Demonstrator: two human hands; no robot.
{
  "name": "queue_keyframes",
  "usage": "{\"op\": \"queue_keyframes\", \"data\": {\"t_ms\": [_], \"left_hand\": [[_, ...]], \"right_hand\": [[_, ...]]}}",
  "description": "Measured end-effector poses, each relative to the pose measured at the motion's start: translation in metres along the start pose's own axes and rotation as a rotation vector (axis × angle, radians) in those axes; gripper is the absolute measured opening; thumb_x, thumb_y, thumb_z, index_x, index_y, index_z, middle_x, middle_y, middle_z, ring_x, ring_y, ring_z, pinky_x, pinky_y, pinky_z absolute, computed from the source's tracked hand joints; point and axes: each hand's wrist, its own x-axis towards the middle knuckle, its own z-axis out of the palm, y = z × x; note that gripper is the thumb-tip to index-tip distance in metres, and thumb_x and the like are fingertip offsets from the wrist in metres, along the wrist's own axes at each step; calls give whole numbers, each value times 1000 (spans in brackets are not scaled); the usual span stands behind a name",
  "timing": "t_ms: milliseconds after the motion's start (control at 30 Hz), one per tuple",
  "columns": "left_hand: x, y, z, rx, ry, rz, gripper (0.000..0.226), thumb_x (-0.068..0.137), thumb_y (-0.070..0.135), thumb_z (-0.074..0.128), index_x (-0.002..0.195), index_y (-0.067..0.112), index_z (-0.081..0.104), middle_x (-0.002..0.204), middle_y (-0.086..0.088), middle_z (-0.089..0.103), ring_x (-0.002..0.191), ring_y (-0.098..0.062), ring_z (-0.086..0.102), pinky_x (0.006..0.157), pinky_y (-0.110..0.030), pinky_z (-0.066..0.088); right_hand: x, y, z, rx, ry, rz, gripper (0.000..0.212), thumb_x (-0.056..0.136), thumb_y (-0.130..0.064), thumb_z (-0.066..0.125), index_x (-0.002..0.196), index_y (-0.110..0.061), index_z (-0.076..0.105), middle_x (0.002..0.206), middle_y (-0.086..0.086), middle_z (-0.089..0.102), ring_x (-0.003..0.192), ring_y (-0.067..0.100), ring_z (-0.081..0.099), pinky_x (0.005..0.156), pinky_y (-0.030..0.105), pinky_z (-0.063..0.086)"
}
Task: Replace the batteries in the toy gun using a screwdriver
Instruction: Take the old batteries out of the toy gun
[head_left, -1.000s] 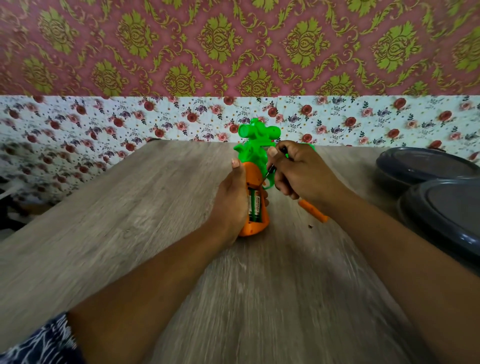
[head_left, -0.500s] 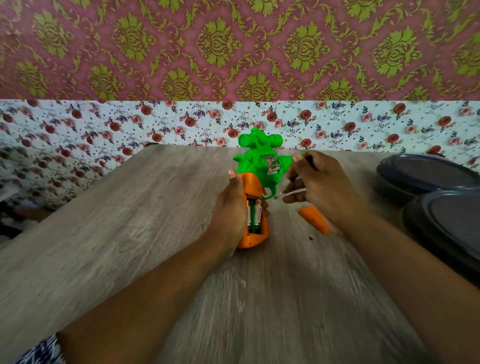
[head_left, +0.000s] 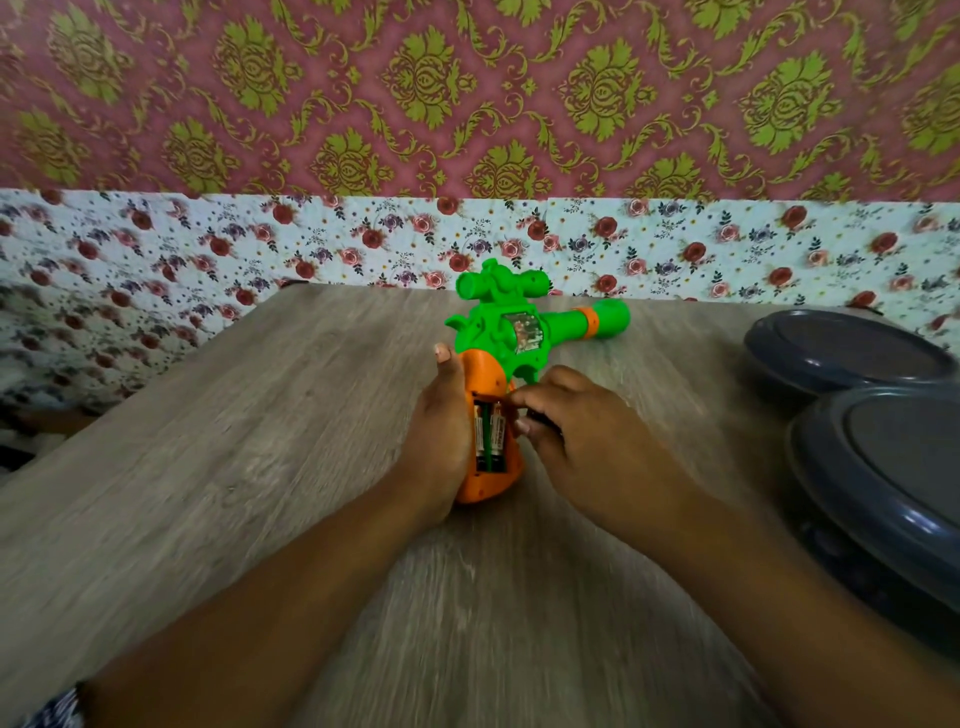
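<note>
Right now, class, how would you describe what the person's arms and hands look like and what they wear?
Both forearms are bare. Neither the left hand nor the right hand shows gloves, rings or a watch. A dark blue, white-patterned fabric sleeve edges the left arm.

A grey wood-grain table meets a far wall papered maroon and gold (rose-print strip below).
</note>
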Motion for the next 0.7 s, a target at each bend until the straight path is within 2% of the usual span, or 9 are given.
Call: {"op": "queue_keyframes", "data": {"t_ms": [33, 133, 167, 233, 300, 400, 467, 567, 700], "left_hand": [[-2, 2, 1, 3, 2, 2, 67, 90, 62, 17, 110, 16, 61, 98, -14, 70, 87, -25, 69, 80, -37, 54], [-6, 3, 2, 9, 2, 29, 67, 89, 63, 17, 88, 17, 66, 89, -16, 70, 84, -30, 68, 84, -44, 53], [-8, 4, 2, 5, -7, 21, 71, 84, 68, 19, 87, 16, 67, 92, -20, 70, 87, -35, 67, 86, -48, 52], [-7, 4, 1, -15, -28, 4, 83, 77, 73, 21, 97, 7, 66, 98, -28, 67, 91, -41, 65, 88, -52, 51], [-5, 4, 0, -26, -15, 3, 81, 85, 69, 18, 100, 3, 64, 95, -29, 66, 85, -37, 65, 84, -49, 52], [-1, 0, -2, 8, -5, -1, 85, 79, 77, 21, 111, 10, 62, 103, -18, 69, 92, -30, 67, 90, -51, 51], [-1, -1, -3, 69, -12, 4, 87, 78, 80, 19, 119, 15, 59, 107, -14, 69, 97, -28, 67, 93, -52, 49], [-2, 1, -2, 104, 38, 21, 68, 88, 67, 16, 101, 19, 63, 97, -12, 69, 90, -26, 68, 91, -48, 51], [-1, 3, 1, 100, 38, 40, 60, 92, 61, 15, 83, 22, 60, 87, -7, 70, 86, -23, 68, 89, -42, 51]], "right_hand": [[0, 1, 0, 2, -2, -7, 26, 93, -20, 46, 116, -15, 58, 107, 8, 51, 90, 25, 54, 75, 39, 46], [1, 1, 0, -2, 1, -31, 31, 90, -25, 38, 109, -13, 59, 102, 9, 54, 82, 26, 55, 68, 40, 47], [1, 1, -2, 11, 13, -35, 33, 87, -27, 36, 105, -13, 60, 97, 7, 54, 76, 23, 53, 65, 38, 45], [2, 0, -5, 42, 53, -62, 29, 86, -26, 37, 96, -13, 61, 88, 2, 50, 68, 17, 46, 59, 34, 41], [0, -1, -5, 46, 102, -76, 21, 86, -25, 42, 88, -13, 60, 85, 0, 47, 66, 15, 45, 57, 33, 40], [-3, -6, 1, 47, 163, -44, 10, 83, -24, 56, 80, -15, 58, 84, -1, 53, 69, 16, 50, 59, 34, 42], [-3, -8, 7, 108, 210, 27, 11, 79, -23, 66, 75, -15, 59, 81, 0, 61, 70, 13, 54, 63, 30, 43], [1, -7, 7, 305, 258, 179, 15, 75, -18, 72, 71, -18, 58, 71, -9, 61, 65, -3, 54, 59, 9, 37], [1, -5, 3, 469, 114, 263, 7, 77, -11, 71, 80, -7, 66, 79, 0, 65, 71, 1, 56, 62, 9, 38]]}}
